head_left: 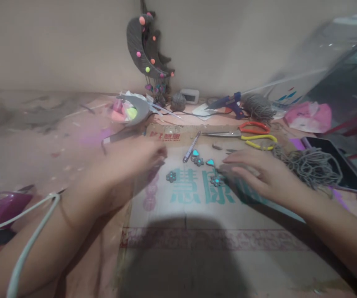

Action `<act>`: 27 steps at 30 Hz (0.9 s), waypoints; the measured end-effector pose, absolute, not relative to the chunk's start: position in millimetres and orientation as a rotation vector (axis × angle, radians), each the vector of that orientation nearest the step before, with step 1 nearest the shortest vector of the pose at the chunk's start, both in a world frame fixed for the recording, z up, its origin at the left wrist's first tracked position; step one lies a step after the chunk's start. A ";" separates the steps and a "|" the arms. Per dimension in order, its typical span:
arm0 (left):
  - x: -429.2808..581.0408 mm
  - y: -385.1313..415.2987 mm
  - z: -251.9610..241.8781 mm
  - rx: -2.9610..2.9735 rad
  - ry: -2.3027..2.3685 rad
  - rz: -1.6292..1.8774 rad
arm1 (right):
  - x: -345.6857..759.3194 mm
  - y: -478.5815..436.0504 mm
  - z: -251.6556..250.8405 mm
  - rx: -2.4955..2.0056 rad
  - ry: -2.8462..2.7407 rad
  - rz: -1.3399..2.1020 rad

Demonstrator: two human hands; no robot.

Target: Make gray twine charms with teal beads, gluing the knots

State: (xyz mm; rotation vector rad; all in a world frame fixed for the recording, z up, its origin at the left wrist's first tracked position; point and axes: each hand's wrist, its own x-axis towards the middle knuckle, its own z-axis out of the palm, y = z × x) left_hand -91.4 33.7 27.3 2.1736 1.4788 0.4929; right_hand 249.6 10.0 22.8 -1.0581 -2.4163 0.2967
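My left hand (142, 155) hovers over the left edge of a printed cardboard sheet (184, 215). Motion smears its bent fingers, and their grip cannot be made out. To the right, my right hand (259, 167) is open, fingers stretched toward the middle, near a grey flower with a blue centre (216, 181) and a blue heart (209, 162) on a grey cord. Another blue heart (195, 153) touches a second grey flower (198, 161). A third grey flower (171, 176) lies alone, nearest my left hand. Behind the hearts rests a patterned pen (192, 147).
Scissors with red and yellow handles (259, 134) lie behind my right hand. Grey yarn (316, 167) partly covers a dark tablet-like device (336, 161). At the back are a blue glue gun (228, 104), a bowl of coloured pieces (131, 109) and a grey crescent decoration (144, 47).
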 end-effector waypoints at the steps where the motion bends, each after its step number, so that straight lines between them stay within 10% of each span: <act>1: -81.0 32.6 27.8 2.273 1.366 0.457 | 246.6 8.7 19.1 -1.019 -2.462 0.292; 27: -29.4 11.5 0.7 2.816 1.022 0.334 | 231.1 2.6 -1.7 -1.058 -2.417 0.237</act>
